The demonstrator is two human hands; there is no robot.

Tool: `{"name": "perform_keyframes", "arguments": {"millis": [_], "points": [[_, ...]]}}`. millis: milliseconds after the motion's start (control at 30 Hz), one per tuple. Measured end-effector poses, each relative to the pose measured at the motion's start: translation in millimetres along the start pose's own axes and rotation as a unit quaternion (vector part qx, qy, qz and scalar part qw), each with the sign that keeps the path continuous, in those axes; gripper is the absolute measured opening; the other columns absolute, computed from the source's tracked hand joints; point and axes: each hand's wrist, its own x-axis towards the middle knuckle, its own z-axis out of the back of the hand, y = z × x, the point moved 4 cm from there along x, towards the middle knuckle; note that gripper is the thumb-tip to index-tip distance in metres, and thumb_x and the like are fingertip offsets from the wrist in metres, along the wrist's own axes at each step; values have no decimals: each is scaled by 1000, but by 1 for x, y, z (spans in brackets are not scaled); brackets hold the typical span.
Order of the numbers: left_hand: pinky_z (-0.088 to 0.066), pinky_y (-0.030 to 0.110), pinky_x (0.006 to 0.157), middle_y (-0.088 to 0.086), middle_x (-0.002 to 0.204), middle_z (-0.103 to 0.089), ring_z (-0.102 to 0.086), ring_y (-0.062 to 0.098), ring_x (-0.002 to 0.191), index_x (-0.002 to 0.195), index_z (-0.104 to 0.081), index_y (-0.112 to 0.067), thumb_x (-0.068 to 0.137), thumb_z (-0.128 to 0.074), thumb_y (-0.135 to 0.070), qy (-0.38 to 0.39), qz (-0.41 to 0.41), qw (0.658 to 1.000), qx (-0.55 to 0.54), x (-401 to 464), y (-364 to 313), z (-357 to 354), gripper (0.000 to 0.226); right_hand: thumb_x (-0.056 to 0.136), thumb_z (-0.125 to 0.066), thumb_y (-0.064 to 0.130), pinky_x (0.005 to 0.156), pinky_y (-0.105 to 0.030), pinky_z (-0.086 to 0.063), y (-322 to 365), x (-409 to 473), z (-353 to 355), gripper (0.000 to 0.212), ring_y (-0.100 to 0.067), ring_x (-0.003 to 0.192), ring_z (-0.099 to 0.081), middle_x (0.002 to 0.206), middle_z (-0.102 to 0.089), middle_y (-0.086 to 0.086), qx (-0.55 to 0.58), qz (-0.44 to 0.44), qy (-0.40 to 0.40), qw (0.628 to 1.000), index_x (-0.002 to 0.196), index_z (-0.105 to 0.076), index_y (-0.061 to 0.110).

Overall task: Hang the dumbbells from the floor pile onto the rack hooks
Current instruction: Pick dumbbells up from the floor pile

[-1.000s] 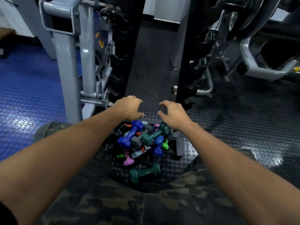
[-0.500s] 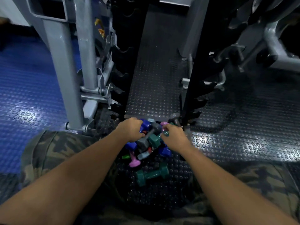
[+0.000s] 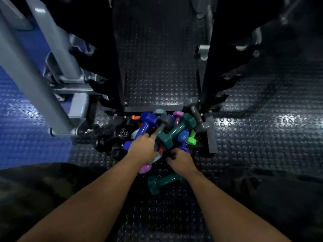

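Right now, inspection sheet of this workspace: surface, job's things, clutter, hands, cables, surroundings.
Surface: dark studded rubber floor; blue studded floor at left.
Job's things: pile of coloured dumbbells on the floor; teal dumbbell lies apart, nearer the person; black rack hooks bare where visible.
Clutter: black dumbbell marked 10 beside the pile.
Hands: left hand in the pile, grip unclear; right hand curled round a blue dumbbell.
Cables: nothing seen.
Surroundings: grey machine frame at left.
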Motion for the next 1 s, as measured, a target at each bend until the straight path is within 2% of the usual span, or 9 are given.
{"name": "perform_keyframes", "arguments": {"millis": [67, 167, 300, 367, 467, 633, 867, 933, 1000], "points": [[-52, 41, 88, 10, 124, -59, -59, 32, 115, 151, -38, -20, 86, -73, -43, -12, 7, 1000, 12, 14, 3, -9, 78, 88, -75, 48, 85, -28, -48, -7, 14, -8, 46, -21, 105, -67, 109, -70, 0, 129, -65, -12, 989, 122, -63, 18], [-48, 42, 94, 10, 123, -62, -57, 32, 118, 146, -44, -19, 85, -70, -48, -27, 7, 999, 34, 35, 3, -17, 72, 84, -76, 52, 100, -39, -55, -3, 44, -17, 52, -19, 106, -69, 118, -73, -1, 326, -136, -28, 935, 123, -65, 18], [-39, 48, 103, 5, 132, -56, -51, 32, 126, 152, -36, -24, 82, -69, -47, -17, 10, 1000, 25, 60, 2, -24, 81, 64, -81, 57, 92, -49, -62, 11, 84, -18, 65, -27, 94, -77, 102, -80, -8, 501, -183, -8, 846, 112, -74, 14], [-38, 48, 102, 5, 135, -54, -51, 31, 126, 155, -31, -24, 77, -71, -43, -7, -14, 999, 36, 70, -4, -28, 89, 69, -78, 61, 90, -50, -62, 10, 97, -20, 66, -29, 94, -76, 103, -78, -9, 505, -203, -39, 838, 114, -71, 13], [-38, 47, 103, 7, 138, -48, -51, 32, 127, 156, -28, -23, 74, -74, -42, 12, -29, 999, 28, 76, -12, -36, 96, 86, -70, 59, 95, -46, -59, 4, 105, -24, 60, -29, 101, -70, 111, -73, -9, 428, -209, -116, 872, 118, -67, 8], [-40, 43, 108, 8, 146, -48, -49, 30, 132, 158, -27, -17, 78, -78, -41, -10, -53, 999, 8, 70, -15, -41, 98, 94, -67, 53, 98, -46, -55, 4, 100, -21, 50, -30, 105, -67, 114, -71, -10, 393, -181, -141, 890, 116, -66, 8], [-50, 42, 102, 10, 152, -50, -56, 31, 129, 164, -12, -15, 85, -75, -20, -1, -88, 994, -63, 54, -37, -45, 101, 93, -67, 47, 96, -48, -58, -14, 76, -12, 33, -22, 99, -71, 105, -76, 0, 430, -147, -202, 868, 113, -73, 22], [-45, 41, 109, 13, 155, -45, -49, 32, 137, 164, -8, -14, 86, -73, -19, 1, -112, 993, -47, 51, -51, -50, 102, 98, -67, 40, 94, -45, -58, -28, 61, -2, 27, -21, 98, -70, 105, -74, -1, 423, -136, -240, 863, 114, -70, 19], [-23, 42, 125, 13, 168, -24, -24, 32, 154, 164, -4, -13, 89, -72, -28, -6, -127, 992, -2, 52, -60, -54, 103, 101, -65, 38, 90, -43, -58, -46, 49, 10, 23, -20, 94, -69, 103, -72, -2, 414, -145, -268, 858, 110, -66, 16]]}}
